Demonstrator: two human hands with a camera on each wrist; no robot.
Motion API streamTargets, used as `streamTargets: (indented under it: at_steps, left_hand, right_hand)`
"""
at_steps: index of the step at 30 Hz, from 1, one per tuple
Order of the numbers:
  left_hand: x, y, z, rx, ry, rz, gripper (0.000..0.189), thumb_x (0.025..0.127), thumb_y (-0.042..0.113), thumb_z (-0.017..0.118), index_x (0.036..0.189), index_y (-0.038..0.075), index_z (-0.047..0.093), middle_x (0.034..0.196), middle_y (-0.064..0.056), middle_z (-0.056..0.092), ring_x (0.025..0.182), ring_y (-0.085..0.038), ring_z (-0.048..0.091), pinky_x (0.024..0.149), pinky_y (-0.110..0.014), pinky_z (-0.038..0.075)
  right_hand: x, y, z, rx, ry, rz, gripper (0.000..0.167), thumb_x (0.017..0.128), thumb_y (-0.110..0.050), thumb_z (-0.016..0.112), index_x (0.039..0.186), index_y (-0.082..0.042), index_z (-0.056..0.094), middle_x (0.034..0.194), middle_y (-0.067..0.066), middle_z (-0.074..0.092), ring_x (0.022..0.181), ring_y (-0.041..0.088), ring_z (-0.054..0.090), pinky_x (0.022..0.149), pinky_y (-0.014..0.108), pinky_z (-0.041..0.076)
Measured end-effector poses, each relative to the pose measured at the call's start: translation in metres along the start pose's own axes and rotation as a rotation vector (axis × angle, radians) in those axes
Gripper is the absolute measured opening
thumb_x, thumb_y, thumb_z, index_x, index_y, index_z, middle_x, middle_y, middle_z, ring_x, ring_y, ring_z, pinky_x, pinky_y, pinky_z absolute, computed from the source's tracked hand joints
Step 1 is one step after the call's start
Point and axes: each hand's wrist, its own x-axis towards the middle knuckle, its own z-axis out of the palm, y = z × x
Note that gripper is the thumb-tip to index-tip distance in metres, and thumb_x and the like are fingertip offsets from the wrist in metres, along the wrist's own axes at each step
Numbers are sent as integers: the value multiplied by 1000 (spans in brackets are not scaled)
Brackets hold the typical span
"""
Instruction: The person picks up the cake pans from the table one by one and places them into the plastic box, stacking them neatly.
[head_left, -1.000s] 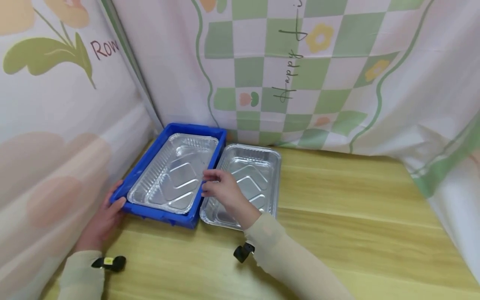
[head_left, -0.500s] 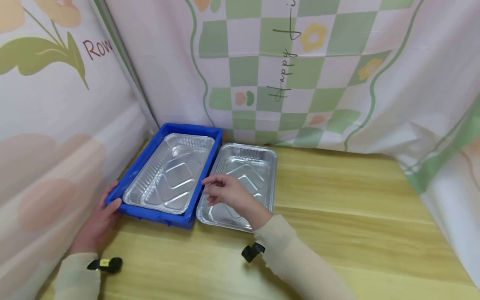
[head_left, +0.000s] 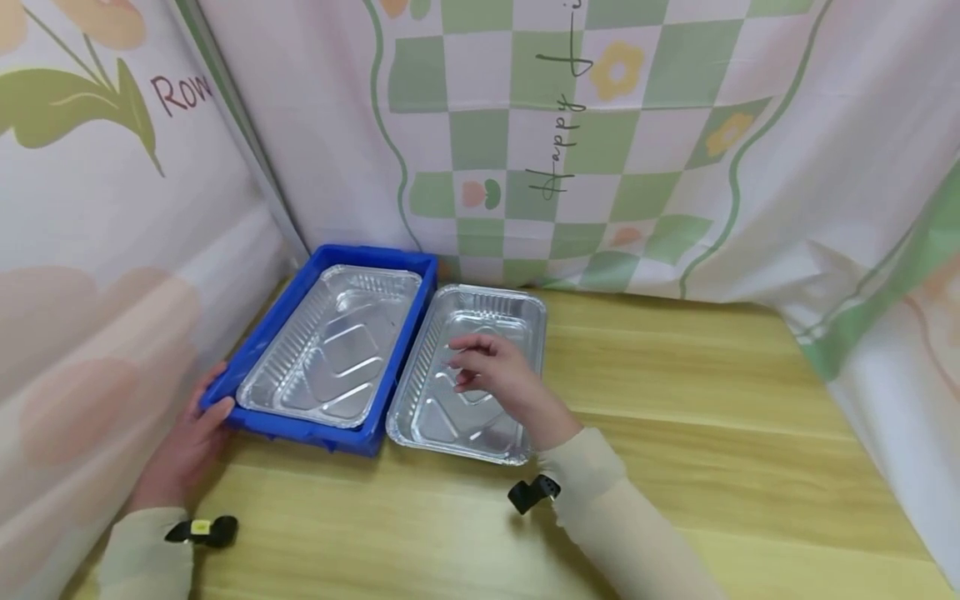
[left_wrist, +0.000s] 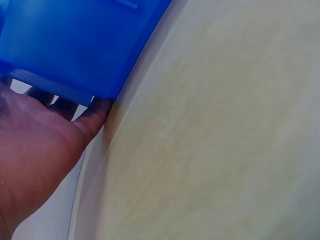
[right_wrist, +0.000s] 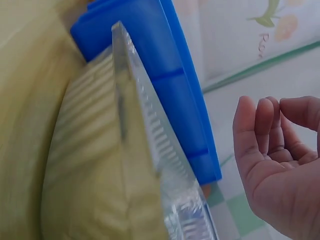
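Note:
In the head view, a blue plastic bin (head_left: 300, 427) holds a foil pan (head_left: 337, 354). My left hand (head_left: 183, 450) grips the bin's near left corner, thumb at the rim and fingers along the outer side. The left wrist view shows that hand (left_wrist: 40, 140) against the blue wall (left_wrist: 75, 45). A second foil pan (head_left: 442, 408) lies on the table beside the bin. Above it hovers my right hand (head_left: 502, 379), fingers loosely bent and holding nothing. In the right wrist view that hand (right_wrist: 280, 165) is apart from the pan's side (right_wrist: 90, 160).
The wooden table (head_left: 675, 425) extends to the right of the pans. A printed curtain (head_left: 585, 167) hangs at the back, and another (head_left: 135, 233) borders the left side close to the bin. Black wrist cameras sit on both sleeves.
My right hand has moved away from the bin's right rim, rightward over the second foil pan. The left hand still grips the bin's corner. The view has shifted slightly.

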Motion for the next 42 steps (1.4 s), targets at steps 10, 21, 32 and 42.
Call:
streamTargets:
  at_steps: [10, 21, 32, 42]
  left_hand:
    - [-1, 3, 3, 7, 34, -15, 58, 105, 5, 40, 156, 26, 22, 134, 1, 37, 111, -3, 56, 91, -16, 46]
    - [-3, 1, 4, -36, 57, 4, 53, 105, 2, 39, 150, 29, 34, 130, 6, 45, 109, -5, 58, 89, -17, 48]
    - [-2, 1, 6, -34, 43, 3, 54, 105, 1, 38, 151, 28, 31, 130, 5, 45, 111, -4, 57, 90, -17, 47]
    - [-2, 1, 5, 9, 31, -27, 56, 105, 5, 39, 155, 26, 23, 131, 5, 41, 112, -2, 55, 91, -16, 46]
  right_hand:
    - [-5, -6, -24, 69, 79, -10, 17, 94, 3, 54, 109, 3, 61, 87, 7, 60, 67, 19, 59, 67, 31, 57]
    - [-8, -13, -53, 97, 169, 4, 13, 95, 0, 56, 108, 0, 61, 84, 3, 62, 67, 14, 58, 64, 28, 55]
    - [-8, -1, -98, 121, 333, 93, 9, 95, 2, 53, 102, -1, 56, 82, 2, 58, 65, 13, 54, 60, 24, 48]
    - [-15, 14, -116, -69, 372, 148, 37, 93, 0, 57, 128, 9, 50, 105, 9, 58, 83, 18, 57, 76, 33, 51]
